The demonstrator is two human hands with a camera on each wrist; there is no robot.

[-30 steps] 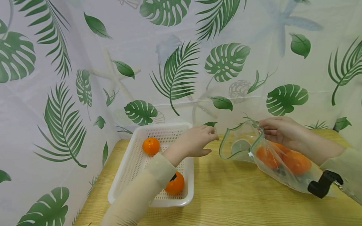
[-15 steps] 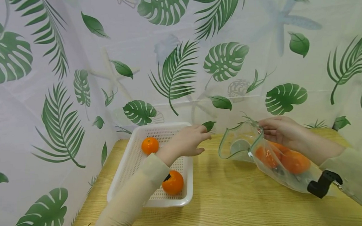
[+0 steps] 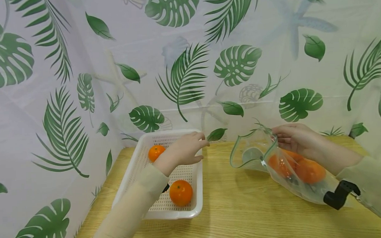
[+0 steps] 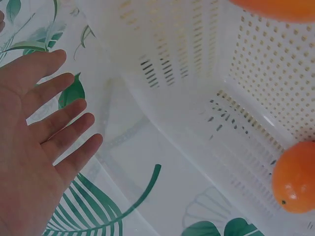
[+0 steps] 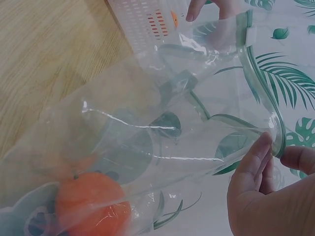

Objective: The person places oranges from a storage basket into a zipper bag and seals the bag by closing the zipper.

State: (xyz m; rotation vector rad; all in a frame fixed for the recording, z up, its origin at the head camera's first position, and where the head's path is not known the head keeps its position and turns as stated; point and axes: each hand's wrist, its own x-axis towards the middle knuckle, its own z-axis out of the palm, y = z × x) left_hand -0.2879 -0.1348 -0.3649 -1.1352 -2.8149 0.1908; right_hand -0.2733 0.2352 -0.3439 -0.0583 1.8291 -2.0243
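My right hand (image 3: 296, 138) pinches the green-edged mouth of a clear zip bag (image 5: 147, 132) between thumb and fingers. Several oranges lie inside the bag, and one orange (image 5: 93, 204) shows through the plastic in the right wrist view. The bag's mouth gapes toward the left. Over the white basket (image 3: 198, 202) my left hand (image 3: 182, 149) hovers with nothing in it, its fingers spread in the left wrist view. Two oranges sit in the basket: a front orange (image 3: 181, 193), and a back orange (image 3: 156, 153) partly hidden by the left hand.
A wooden table (image 3: 234, 208) carries the basket and the bag, with a strip of bare wood between them. Behind and to the left hangs a leaf-printed sheet (image 3: 189, 77). Black straps with small devices (image 3: 342, 194) sit at the wrists.
The left hand has moved left, from between basket and bag to over the basket, and now partly covers the back orange. The right hand and bag have stayed put.
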